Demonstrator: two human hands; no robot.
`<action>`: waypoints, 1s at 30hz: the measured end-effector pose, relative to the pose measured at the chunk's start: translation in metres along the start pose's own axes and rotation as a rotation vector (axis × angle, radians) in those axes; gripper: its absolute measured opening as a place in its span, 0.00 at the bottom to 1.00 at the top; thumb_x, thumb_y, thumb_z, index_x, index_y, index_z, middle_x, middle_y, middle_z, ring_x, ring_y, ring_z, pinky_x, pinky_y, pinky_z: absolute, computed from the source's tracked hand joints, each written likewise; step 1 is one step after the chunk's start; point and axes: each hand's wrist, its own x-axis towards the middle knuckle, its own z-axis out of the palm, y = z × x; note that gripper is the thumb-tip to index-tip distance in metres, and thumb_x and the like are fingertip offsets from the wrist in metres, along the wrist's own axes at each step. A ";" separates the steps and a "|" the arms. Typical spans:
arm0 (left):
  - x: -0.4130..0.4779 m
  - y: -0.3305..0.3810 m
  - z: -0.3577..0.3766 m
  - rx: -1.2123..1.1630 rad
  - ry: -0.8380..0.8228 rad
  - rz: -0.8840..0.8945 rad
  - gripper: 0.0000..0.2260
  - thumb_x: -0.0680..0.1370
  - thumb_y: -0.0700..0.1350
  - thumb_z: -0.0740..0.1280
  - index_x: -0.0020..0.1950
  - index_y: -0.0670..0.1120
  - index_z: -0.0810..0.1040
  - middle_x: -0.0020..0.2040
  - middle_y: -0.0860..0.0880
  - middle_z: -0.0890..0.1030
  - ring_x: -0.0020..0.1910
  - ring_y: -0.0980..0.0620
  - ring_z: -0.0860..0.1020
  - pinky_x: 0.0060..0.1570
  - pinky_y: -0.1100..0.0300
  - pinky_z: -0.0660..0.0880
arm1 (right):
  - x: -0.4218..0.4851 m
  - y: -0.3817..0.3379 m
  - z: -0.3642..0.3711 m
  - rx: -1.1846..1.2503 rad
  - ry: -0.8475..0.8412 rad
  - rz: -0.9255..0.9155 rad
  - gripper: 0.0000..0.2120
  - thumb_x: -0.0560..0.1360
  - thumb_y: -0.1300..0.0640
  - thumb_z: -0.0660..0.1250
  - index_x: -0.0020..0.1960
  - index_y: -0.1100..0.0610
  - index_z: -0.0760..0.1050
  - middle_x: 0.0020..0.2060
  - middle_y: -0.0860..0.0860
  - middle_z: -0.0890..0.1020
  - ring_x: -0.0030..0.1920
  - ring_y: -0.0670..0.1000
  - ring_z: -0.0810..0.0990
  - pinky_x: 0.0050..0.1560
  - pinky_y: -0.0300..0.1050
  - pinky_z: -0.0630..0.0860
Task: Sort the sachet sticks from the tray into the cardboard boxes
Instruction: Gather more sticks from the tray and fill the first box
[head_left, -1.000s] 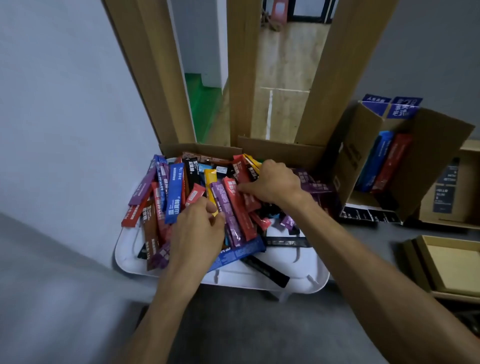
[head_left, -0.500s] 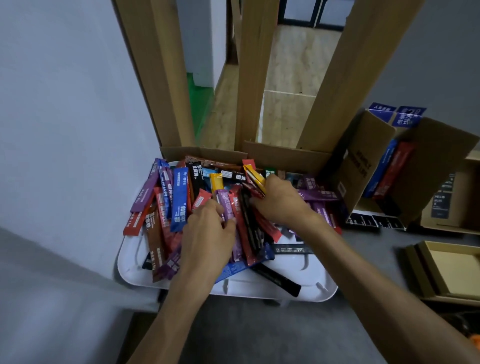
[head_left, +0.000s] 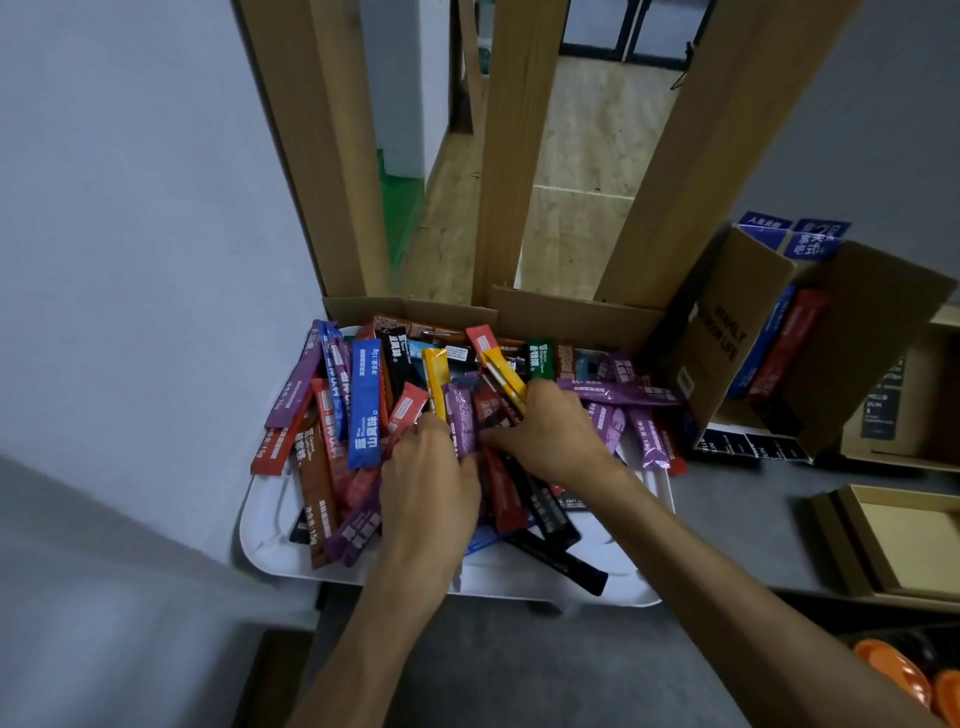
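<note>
From the head camera, the sachet sticks (head_left: 363, 405) lie heaped in the white tray (head_left: 270, 540), probably so colours can be picked out for the open cardboard box (head_left: 727, 332) at right. The right hand (head_left: 545, 431) curls round a yellow stick (head_left: 501, 371). The left hand (head_left: 426, 483) bends its fingers onto a purple stick (head_left: 461, 421), but whether it grips it is unclear.

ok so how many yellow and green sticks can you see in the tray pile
yellow sachet sticks: 2, one lying free, the other in the grip of the right hand
green sachet stick: 1
total: 3 in view; more may lie hidden underneath
</note>
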 end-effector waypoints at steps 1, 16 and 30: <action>0.001 -0.002 -0.001 -0.035 0.001 -0.006 0.12 0.77 0.47 0.71 0.57 0.45 0.75 0.45 0.48 0.81 0.46 0.47 0.81 0.43 0.54 0.77 | 0.003 0.002 0.000 0.052 0.004 0.010 0.16 0.71 0.53 0.76 0.37 0.56 0.69 0.32 0.51 0.75 0.32 0.51 0.76 0.30 0.45 0.71; -0.006 -0.010 -0.028 -0.389 0.007 -0.111 0.06 0.78 0.45 0.70 0.45 0.53 0.74 0.39 0.55 0.80 0.39 0.58 0.81 0.36 0.61 0.76 | 0.007 -0.007 -0.015 0.083 -0.060 -0.021 0.21 0.73 0.44 0.75 0.53 0.56 0.71 0.41 0.51 0.78 0.39 0.50 0.79 0.31 0.43 0.71; -0.023 0.020 -0.029 -0.336 0.157 0.221 0.08 0.76 0.43 0.73 0.46 0.55 0.76 0.45 0.61 0.78 0.45 0.62 0.77 0.41 0.74 0.71 | -0.043 0.020 -0.090 1.092 -0.188 0.148 0.04 0.79 0.64 0.65 0.45 0.63 0.76 0.35 0.58 0.81 0.33 0.53 0.80 0.42 0.51 0.81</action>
